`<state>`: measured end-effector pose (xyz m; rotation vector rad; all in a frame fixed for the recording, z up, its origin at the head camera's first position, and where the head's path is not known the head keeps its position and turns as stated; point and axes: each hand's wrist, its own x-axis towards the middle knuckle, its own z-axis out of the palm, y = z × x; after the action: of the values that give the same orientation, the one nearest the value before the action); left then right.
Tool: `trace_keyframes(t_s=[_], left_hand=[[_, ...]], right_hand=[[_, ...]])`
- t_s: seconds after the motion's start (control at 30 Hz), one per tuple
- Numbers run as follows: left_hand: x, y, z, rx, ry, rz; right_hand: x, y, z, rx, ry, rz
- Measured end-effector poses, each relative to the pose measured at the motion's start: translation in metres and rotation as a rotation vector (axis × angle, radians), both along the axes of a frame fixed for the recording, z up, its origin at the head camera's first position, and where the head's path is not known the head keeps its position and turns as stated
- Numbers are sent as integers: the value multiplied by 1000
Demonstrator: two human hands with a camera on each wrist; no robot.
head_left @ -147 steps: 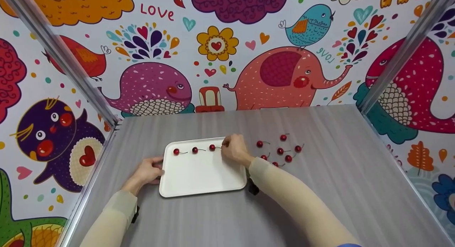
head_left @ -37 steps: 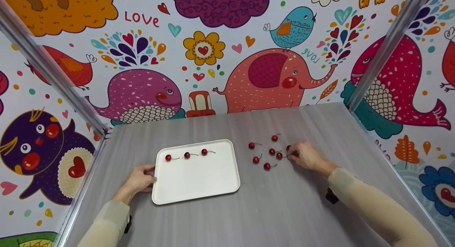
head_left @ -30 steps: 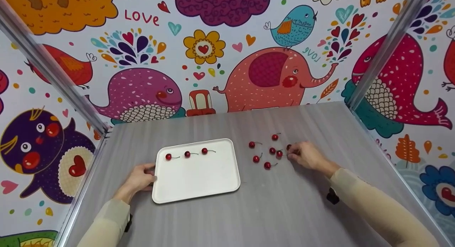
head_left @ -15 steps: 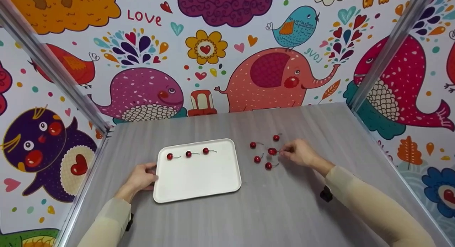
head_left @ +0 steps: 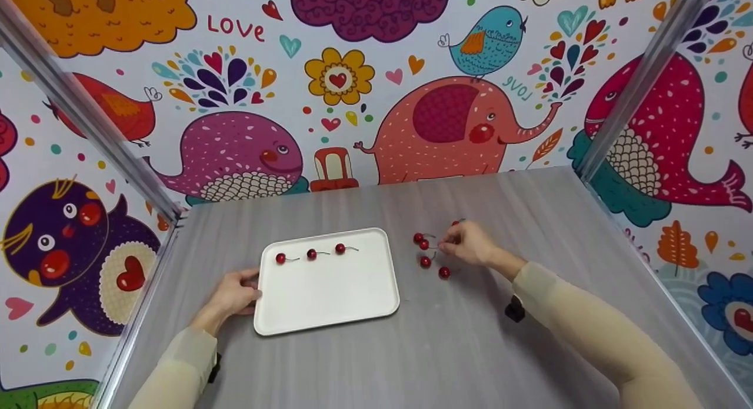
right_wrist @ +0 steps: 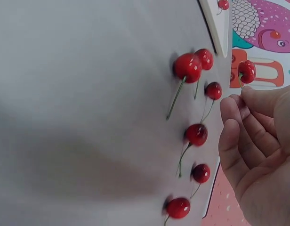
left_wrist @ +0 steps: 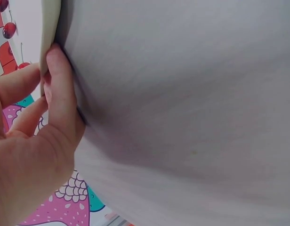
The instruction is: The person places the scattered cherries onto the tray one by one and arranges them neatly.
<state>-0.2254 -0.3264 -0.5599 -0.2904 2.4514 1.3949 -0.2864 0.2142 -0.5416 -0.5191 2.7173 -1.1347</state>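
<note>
My right hand [head_left: 467, 243] pinches the stem of a red cherry [right_wrist: 247, 71] between thumb and fingertips. That cherry hangs above the loose cherries, left of the fingertips in the head view. Below and around the hand lie several more cherries, such as one at the front [head_left: 444, 273] and one at the left [head_left: 418, 238]; the hand covers part of this group. At the left edge of the white tray [head_left: 329, 303], my left hand [head_left: 232, 292] grips the rim [left_wrist: 50, 33]. Three cherries with stems sit in a row along the tray's far side, the middle one [head_left: 312, 254] among them.
A grey wood-grain table [head_left: 382, 362] carries everything. Behind it stands a wall [head_left: 376, 20] printed with cartoon animals, with metal posts [head_left: 644, 97] at the corners. The tray's right edge is a short way left of the loose cherries.
Earlier my right hand was over the tray; it then reached out to the loose cherries. It has since pinched one by the stem and carried it left. My left hand has stayed at the tray.
</note>
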Motion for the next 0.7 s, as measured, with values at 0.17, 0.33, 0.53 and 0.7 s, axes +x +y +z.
trace_keyframes(t_s=[0.17, 0.33, 0.53, 0.7], left_hand=[[0, 0, -1, 1, 5, -9], [0, 0, -1, -11, -4, -12], [1, 1, 0, -30, -15, -12], [2, 2, 1, -41, -11, -20]], right_hand=[[-5, -15, 1, 1, -15, 13], [-12, -31, 1, 38, -11, 3], [-21, -49, 3, 49, -46, 0], [-28, -63, 2, 30, -50, 1]])
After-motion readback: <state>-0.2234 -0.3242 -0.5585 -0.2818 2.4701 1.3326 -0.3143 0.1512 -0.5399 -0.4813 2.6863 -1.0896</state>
